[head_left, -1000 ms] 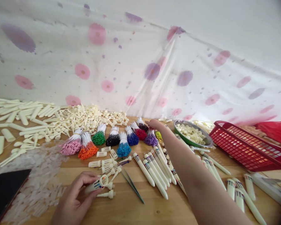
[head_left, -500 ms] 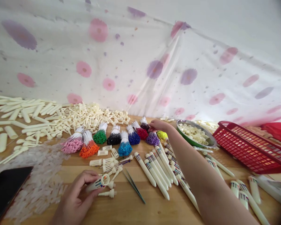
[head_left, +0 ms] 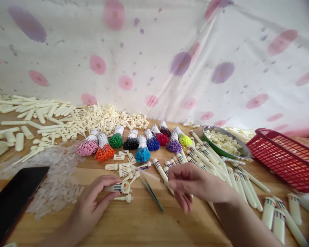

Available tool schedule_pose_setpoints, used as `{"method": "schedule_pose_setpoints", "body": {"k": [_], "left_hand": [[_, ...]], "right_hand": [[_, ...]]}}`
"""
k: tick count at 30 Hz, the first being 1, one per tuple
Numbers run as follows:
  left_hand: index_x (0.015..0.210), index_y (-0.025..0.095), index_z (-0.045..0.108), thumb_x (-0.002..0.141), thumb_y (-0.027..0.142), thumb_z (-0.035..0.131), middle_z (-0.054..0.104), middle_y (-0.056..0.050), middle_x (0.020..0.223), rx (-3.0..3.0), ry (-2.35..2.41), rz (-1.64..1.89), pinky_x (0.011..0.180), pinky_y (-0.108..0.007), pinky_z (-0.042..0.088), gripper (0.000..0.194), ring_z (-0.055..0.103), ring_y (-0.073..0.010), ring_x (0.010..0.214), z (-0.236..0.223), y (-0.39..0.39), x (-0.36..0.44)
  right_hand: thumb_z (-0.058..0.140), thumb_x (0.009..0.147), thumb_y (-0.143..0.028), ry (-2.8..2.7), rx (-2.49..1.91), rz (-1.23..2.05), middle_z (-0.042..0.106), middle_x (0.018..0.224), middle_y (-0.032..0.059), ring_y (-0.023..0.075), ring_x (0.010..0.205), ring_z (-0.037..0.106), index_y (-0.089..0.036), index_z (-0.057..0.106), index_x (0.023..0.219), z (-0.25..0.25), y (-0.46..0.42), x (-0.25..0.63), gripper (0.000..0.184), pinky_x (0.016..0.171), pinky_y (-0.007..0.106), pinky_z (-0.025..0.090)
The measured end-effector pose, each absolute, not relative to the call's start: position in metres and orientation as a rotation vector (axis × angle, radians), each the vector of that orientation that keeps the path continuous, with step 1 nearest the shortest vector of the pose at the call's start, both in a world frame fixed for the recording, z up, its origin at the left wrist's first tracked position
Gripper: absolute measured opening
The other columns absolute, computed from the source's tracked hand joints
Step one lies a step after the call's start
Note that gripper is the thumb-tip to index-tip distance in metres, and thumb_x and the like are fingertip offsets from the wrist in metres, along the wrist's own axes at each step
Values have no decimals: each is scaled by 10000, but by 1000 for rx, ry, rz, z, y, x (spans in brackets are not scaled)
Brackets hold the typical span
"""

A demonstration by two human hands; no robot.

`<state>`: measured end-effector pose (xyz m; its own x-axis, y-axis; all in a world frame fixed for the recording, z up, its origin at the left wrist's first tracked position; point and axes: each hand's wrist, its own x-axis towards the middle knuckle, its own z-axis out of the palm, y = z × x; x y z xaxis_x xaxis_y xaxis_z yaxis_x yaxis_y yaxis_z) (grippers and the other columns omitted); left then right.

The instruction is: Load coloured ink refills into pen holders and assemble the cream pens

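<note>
Your left hand (head_left: 94,197), lower left of centre, pinches a pen barrel (head_left: 115,188), open end rightward, while your right hand (head_left: 193,183) curls right of centre, any grip indiscernible; the step appears to be loading refills (head_left: 142,155), next calling for careful alignment.

Right hand (head_left: 195,183), grip unclear
</note>
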<state>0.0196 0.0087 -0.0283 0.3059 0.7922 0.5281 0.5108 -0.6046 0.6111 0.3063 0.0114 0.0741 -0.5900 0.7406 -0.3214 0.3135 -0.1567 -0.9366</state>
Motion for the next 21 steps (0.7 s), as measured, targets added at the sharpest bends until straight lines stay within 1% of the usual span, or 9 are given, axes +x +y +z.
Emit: {"method": "schedule_pose_setpoints", "body": {"k": [2,3,5,7,10,13,17,21], "left_hand": [[1035,254,579,858,300,526,682,-10,979,2285,1138,1164,817,-211,508,191,643,-140,918,-29,8,19],[1055,253,576,863,282,520,682,-13,995,2310,1112,1151,830,-219,504,202,639,-143,933,-29,8,18],[1094,252,566,873,249,503,681,-21,1021,2360,1061,1136,853,-235,496,230,629,-152,964,-29,7,18],[1132,259,554,882,228,487,676,-26,1043,2394,1029,1119,869,-250,489,261,616,-159,993,-29,5,19],[1176,274,538,890,213,467,661,-30,1081,2409,1011,1084,886,-259,481,301,603,-161,1019,-31,4,21],[1181,267,547,897,231,456,658,-33,1099,2414,986,1062,885,-240,481,300,610,-151,1008,-33,3,22],[1171,254,562,907,269,441,661,-33,1113,2407,975,1037,908,-243,472,291,607,-150,1023,-35,2,24],[1159,252,572,914,293,423,664,-34,1115,2388,975,1022,918,-252,468,290,604,-149,1034,-35,0,24]], "right_hand": [[550,806,-410,-1645,-1090,2058,543,412,-46,47,314,470,-168,450,622,68,-1,302,320,327,122,341],[560,790,-387,-1590,-1062,2121,522,379,-56,38,281,436,-168,446,595,65,-3,301,315,304,114,312],[561,757,-347,-1513,-1025,2175,494,334,-63,30,239,391,-167,443,542,59,-2,298,305,265,106,254],[556,725,-308,-1454,-996,2211,482,310,-58,32,222,376,-166,443,495,53,2,294,292,244,107,223],[547,689,-256,-1336,-933,2264,469,290,-53,38,213,373,-165,446,461,44,6,288,265,246,110,250],[545,669,-222,-1202,-850,2290,434,267,-64,38,191,352,-168,432,448,33,9,282,254,250,114,267],[548,661,-201,-1087,-759,2337,404,254,-69,37,174,318,-170,412,432,21,11,277,268,235,115,239],[563,673,-225,-1015,-670,2392,394,247,-68,34,167,273,-177,390,423,14,11,273,308,224,120,227]]}}
